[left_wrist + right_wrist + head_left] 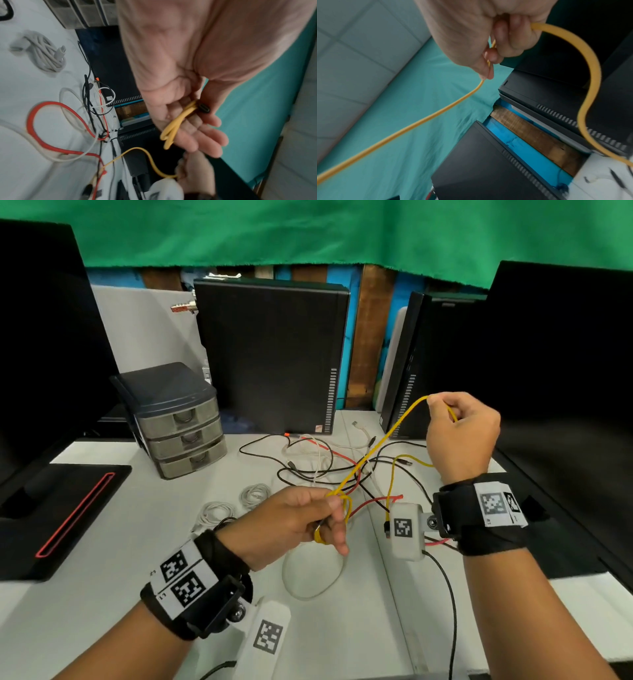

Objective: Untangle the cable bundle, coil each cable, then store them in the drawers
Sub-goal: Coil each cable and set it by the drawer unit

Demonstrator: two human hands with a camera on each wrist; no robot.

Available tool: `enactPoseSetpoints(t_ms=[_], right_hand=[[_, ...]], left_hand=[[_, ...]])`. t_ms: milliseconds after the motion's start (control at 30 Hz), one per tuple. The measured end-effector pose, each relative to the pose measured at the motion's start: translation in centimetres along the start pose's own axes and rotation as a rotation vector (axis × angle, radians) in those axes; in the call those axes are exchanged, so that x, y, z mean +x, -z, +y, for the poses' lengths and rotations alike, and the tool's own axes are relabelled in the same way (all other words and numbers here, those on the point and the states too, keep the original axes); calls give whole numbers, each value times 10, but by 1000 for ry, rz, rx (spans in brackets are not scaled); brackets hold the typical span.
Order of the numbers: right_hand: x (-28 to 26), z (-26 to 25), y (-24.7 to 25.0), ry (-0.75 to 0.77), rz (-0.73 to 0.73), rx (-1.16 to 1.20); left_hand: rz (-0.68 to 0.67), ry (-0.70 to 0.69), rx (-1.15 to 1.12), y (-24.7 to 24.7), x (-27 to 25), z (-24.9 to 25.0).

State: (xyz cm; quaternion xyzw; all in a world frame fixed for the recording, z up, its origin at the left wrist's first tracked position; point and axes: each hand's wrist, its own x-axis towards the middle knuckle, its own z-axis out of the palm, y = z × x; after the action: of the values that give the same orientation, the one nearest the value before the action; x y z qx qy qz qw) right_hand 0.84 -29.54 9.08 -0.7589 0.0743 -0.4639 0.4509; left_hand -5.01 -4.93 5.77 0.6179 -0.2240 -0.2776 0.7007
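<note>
A yellow cable [383, 440] stretches between both hands above the desk. My left hand [308, 520] pinches small yellow loops [173, 127] with the black plug [203, 108] at the thumb. My right hand [459, 426] is raised to the right and grips the same yellow cable [426, 119] in a fist, the slack dropping back to the desk. Below lies the tangle [329, 463] of black, white and red cables. Two coiled white cables [236, 503] lie left of my left hand. The three-drawer box [181, 426] stands at the back left, drawers closed.
Two black computer towers [274, 354] stand behind the tangle, with dark monitors at the far left and right. A black monitor base with a red stripe [65, 515] sits front left. A loose white cable loop [311, 577] lies near the desk's front.
</note>
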Motion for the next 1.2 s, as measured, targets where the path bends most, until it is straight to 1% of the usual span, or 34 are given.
enactPoseSetpoints(t_ms=[67,100,133,200,233,267,333,367,433,500,533,567,600,633,667,700,767,833,867,933,1000,1067,1133,1200], right_hand=[[-4,5,0,-12,-33,-45],[-8,8,1,-28,-107,-94],[-14,12,1,-44,-236,-165],[-31,15,3,-87,-601,-297],[-43,11,5,-88,-777,-319],[-55,6,7,-58,-921,-313],[-78,-10,11,49,-1125,-263],[-89,-20,13,103,-1198,-249],[-106,-41,19,225,-1293,-250],[-116,-63,25,328,-1350,-256],[-117,-73,29,356,-1362,-249],[-114,-82,32,363,-1361,-221],[-110,-89,36,343,-1350,-161],[-103,-95,40,297,-1320,-71],[-95,-99,43,234,-1264,34],[-87,-101,46,169,-1190,139],[-67,-100,46,114,-1013,271],[-50,-89,39,104,-840,280],[-46,-81,33,82,-784,283],[-48,-67,19,20,-757,304],[-65,-54,7,-39,-827,280],[-88,-44,2,-64,-975,223],[-106,-41,4,-48,-1143,143],[-114,-44,8,8,-1251,72]], left_hand=[[65,-66,-113,5,-1,5],[123,-111,-186,8,-1,10],[193,-164,-260,11,-2,16],[324,-276,-400,21,-3,28],[369,-323,-451,28,-3,33],[403,-361,-485,35,-3,35],[469,-405,-521,47,-2,33],[515,-412,-529,51,0,29],[625,-399,-512,51,6,20],[688,-362,-452,41,10,12],[701,-350,-357,35,12,8],[712,-346,-188,30,13,5],[711,-348,30,25,12,2],[679,-354,243,21,11,1],[605,-369,400,18,10,0],[513,-378,475,13,7,0],[355,-352,435,1,2,7],[248,-320,295,-11,-4,17],[220,-300,219,-16,-7,23],[206,-265,65,-19,-12,33],[243,-289,-64,-17,-13,41],[328,-365,-191,-9,-13,46],[398,-443,-296,3,-11,47],[451,-480,-281,13,-7,41]])
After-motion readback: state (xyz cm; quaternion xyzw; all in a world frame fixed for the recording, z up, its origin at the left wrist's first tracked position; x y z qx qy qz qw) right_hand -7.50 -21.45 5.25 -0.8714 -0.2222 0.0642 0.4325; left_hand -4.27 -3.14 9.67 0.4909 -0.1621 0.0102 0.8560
